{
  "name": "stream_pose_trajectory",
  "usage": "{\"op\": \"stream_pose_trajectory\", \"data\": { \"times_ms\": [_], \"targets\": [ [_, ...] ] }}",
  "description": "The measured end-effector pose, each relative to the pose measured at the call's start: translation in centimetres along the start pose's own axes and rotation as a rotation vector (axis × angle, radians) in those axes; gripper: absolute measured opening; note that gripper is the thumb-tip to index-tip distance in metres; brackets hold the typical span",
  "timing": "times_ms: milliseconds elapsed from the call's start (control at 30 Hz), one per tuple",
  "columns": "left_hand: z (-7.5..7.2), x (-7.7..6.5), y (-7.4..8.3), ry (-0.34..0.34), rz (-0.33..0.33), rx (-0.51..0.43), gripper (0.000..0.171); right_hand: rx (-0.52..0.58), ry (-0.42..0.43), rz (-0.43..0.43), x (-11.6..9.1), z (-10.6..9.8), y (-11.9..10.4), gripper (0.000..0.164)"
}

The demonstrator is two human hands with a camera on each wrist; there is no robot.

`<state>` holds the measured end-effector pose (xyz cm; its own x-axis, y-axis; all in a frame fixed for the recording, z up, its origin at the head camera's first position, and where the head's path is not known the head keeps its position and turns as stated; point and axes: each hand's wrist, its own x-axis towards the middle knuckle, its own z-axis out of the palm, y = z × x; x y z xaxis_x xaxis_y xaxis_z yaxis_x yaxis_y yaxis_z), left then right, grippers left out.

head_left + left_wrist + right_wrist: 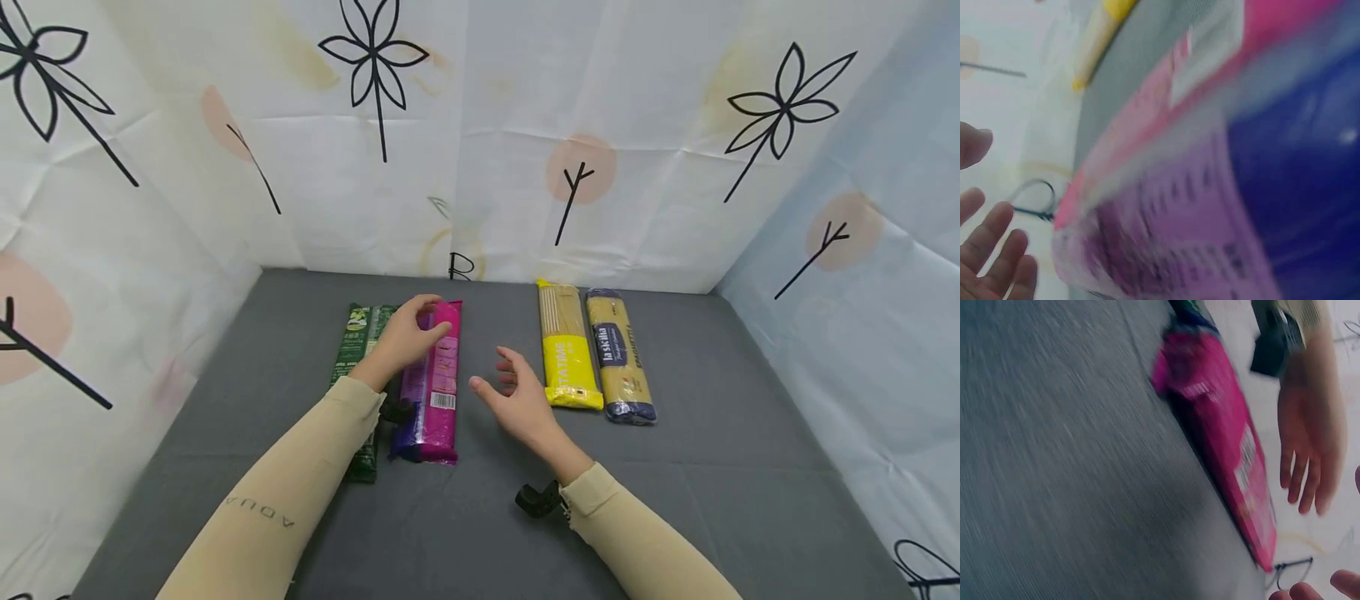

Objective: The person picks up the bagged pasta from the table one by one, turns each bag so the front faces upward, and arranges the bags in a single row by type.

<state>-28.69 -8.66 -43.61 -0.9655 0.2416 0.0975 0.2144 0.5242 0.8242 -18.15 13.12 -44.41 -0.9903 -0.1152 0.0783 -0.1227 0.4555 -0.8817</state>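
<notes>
My left hand (405, 340) hovers over a pink and purple packet (444, 362), thumb and fingers spread with nothing between them. In the left wrist view its fingers (994, 234) show apart from that packet's blurred surface. Just left of it lies a dark green packet (349, 348), partly covered by my left hand and sleeve. My right hand (522, 406) is held above the table between the pink packet and a yellow pasta packet (566, 362), palm turned left, fingers loosely bent and holding nothing. In the right wrist view the pink packet (1222, 419) lies flat on the cloth.
Beside the yellow packet, on its right, lies a spaghetti packet (621, 358) with a dark blue label. A grey cloth (720, 500) covers the table. White patterned curtains (510, 108) hang behind and on both sides. Each wrist wears a black camera (538, 500).
</notes>
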Motion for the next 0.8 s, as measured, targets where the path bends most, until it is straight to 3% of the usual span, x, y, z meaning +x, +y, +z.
{"op": "stream_pose_trajectory", "data": {
  "times_ms": [233,433,600,800],
  "targets": [
    [0.0,1.9,-1.3,0.009,-0.076,0.073,0.061,-0.052,-0.087,0.014,-0.9,2.3,-0.6,0.078],
    [-0.1,3.3,-1.4,-0.076,-0.106,0.101,0.069,-0.065,-0.136,0.040,-1.2,3.4,-0.9,0.083],
    [-0.2,3.6,-2.2,-0.162,-0.146,0.162,0.075,-0.063,-0.165,0.055,-1.3,4.0,-0.8,0.084],
    [0.3,3.5,-2.6,-0.162,-0.154,0.235,0.073,-0.073,-0.170,0.061,-1.5,4.0,-0.5,0.083]
  ]
}}
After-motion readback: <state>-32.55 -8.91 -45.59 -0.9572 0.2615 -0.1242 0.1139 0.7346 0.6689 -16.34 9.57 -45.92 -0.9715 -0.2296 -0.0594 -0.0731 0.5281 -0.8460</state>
